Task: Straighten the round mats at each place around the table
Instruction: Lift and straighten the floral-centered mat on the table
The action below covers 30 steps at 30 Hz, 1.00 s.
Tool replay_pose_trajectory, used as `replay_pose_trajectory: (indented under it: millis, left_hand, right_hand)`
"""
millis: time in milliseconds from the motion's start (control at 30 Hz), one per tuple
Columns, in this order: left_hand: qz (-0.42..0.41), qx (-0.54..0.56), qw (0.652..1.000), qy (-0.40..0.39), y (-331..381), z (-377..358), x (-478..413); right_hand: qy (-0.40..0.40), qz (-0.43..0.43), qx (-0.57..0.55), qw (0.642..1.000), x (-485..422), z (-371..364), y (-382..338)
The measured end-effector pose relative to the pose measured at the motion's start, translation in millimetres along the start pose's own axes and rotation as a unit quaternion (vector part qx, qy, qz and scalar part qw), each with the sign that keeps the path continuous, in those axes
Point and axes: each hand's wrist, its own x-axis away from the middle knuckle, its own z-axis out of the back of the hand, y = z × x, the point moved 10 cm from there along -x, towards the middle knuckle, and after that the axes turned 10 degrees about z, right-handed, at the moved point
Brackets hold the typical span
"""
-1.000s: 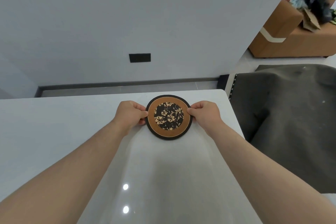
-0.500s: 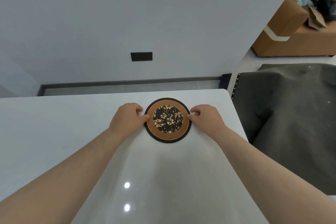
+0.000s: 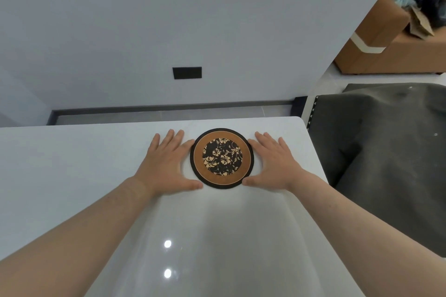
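Observation:
One round mat (image 3: pixel 222 158), with a black rim, a brown ring and a black floral centre, lies flat on the white table (image 3: pixel 72 176) near its far right corner. My left hand (image 3: pixel 169 164) rests palm down on the table against the mat's left edge, fingers spread. On the other side my right hand (image 3: pixel 272 164) lies flat too, its fingers and thumb touching the mat's right edge. Neither hand grips the mat.
The table's far edge is just beyond the mat, with a grey wall and a black socket plate (image 3: pixel 187 72) behind. A dark grey fabric-covered seat (image 3: pixel 386 152) stands close to the table's right edge. A brown sofa (image 3: pixel 391 50) with piled clothes is at the far right.
Both hands have gone from pinching the mat's edges with curled fingers to lying flat and spread on the table beside it. The mat stays in about the same place.

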Motion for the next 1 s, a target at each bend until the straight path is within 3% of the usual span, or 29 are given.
replay_pose_trajectory:
  millis: [533, 767, 1000]
  left_hand:
    - [0.018, 0.012, 0.999, 0.034, 0, 3, -1]
    - [0.021, 0.008, 0.999, 0.036, -3, 1, -1]
    - [0.01, 0.014, 0.999, 0.034, -2, 3, -1]
  right_hand:
    - [0.025, -0.017, -0.015, 0.999, -1, -3, 3]
    - [-0.048, -0.001, 0.004, 0.999, -9, 4, 6]
    - [-0.056, -0.014, 0.0, 0.998, -10, 1, 6]
